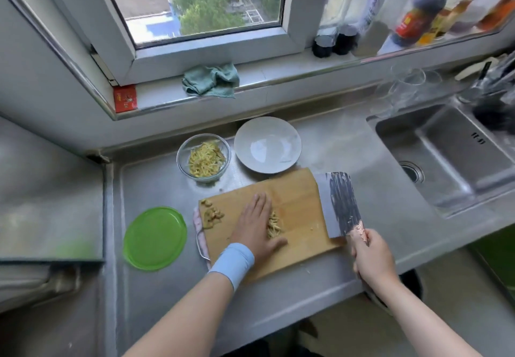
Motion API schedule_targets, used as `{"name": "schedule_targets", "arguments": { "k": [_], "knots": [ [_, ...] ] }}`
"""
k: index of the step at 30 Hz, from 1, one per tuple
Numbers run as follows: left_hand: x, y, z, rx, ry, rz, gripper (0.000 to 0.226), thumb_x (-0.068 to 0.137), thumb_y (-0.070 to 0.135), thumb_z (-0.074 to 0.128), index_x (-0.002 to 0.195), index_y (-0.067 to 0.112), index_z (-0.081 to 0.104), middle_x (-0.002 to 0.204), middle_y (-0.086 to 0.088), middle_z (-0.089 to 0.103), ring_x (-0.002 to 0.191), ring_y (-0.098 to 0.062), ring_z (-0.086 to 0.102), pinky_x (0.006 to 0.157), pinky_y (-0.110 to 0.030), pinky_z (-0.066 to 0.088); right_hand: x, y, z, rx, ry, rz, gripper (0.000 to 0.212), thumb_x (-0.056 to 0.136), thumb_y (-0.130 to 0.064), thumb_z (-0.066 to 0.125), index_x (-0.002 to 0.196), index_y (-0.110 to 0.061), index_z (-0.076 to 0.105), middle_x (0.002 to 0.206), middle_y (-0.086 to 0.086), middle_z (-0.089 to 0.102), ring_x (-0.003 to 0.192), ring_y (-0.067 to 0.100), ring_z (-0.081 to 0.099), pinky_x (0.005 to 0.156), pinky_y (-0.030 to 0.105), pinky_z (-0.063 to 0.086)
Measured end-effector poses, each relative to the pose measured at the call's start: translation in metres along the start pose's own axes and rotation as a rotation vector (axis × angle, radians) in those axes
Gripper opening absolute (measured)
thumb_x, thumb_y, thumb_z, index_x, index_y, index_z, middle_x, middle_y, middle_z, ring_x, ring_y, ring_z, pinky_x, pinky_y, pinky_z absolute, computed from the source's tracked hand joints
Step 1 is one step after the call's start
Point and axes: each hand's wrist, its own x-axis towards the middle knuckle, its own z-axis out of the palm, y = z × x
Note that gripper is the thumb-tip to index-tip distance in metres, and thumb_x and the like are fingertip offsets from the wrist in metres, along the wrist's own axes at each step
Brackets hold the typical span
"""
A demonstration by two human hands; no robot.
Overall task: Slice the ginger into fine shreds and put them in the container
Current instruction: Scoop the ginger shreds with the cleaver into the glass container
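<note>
A wooden cutting board (298, 211) lies on the steel counter. My left hand (257, 225) rests flat on it with straight fingers, its edge against a small pile of ginger shreds (274, 224). Ginger peel scraps (211, 214) sit at the board's left end. My right hand (372, 256) grips the handle of a cleaver (338, 203), whose broad blade lies nearly flat over the board's right edge. A glass bowl (182, 161) behind the board holds more ginger shreds (204, 161).
An empty grey plate (242, 144) stands beside the glass bowl. A green lid (154, 238) lies left of the board. The sink (446, 156) is at the right, glasses behind it. A green cloth (211, 80) and bottles sit on the windowsill.
</note>
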Motion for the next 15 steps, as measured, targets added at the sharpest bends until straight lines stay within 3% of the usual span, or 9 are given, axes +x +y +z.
{"name": "schedule_targets", "arguments": {
  "k": [4,8,12,15],
  "knots": [
    [0.004,0.006,0.007,-0.126,0.136,0.006,0.076,0.101,0.045,0.049,0.159,0.016,0.009,0.167,0.002,0.000,0.154,-0.016,-0.003,0.121,-0.027,-0.006,0.014,0.023,-0.009,-0.005,-0.036,0.002,0.039,0.100,-0.045,0.046,0.076,-0.014,0.052,0.056,0.005,0.060,0.047,0.026,0.060,0.061,0.041,0.052],
    [0.019,0.018,0.014,-0.131,0.187,-0.090,0.077,0.101,0.047,0.043,0.159,0.011,0.006,0.166,-0.001,-0.002,0.153,-0.018,-0.008,0.124,-0.033,-0.005,0.016,0.035,-0.002,-0.016,-0.112,-0.026,0.040,0.098,-0.051,0.042,0.077,-0.018,0.051,0.062,0.006,0.062,0.059,0.032,0.061,0.064,0.043,0.053],
    [0.009,0.034,0.023,-0.340,0.216,0.022,0.064,0.100,0.041,0.042,0.155,0.010,0.028,0.162,-0.003,0.024,0.152,-0.020,0.015,0.123,-0.037,0.012,0.003,0.030,0.015,-0.030,-0.196,-0.093,0.034,0.100,-0.047,0.043,0.079,-0.021,0.051,0.071,0.004,0.063,0.068,0.031,0.063,0.071,0.044,0.053],
    [-0.002,0.029,0.034,-0.386,0.426,0.028,0.057,0.099,0.034,0.036,0.149,0.006,0.040,0.155,-0.008,0.038,0.147,-0.023,0.029,0.123,-0.031,0.014,-0.007,0.024,0.026,-0.005,-0.227,-0.126,0.030,0.101,-0.044,0.044,0.080,-0.024,0.050,0.071,0.002,0.061,0.068,0.028,0.064,0.069,0.041,0.052]
  ]
}}
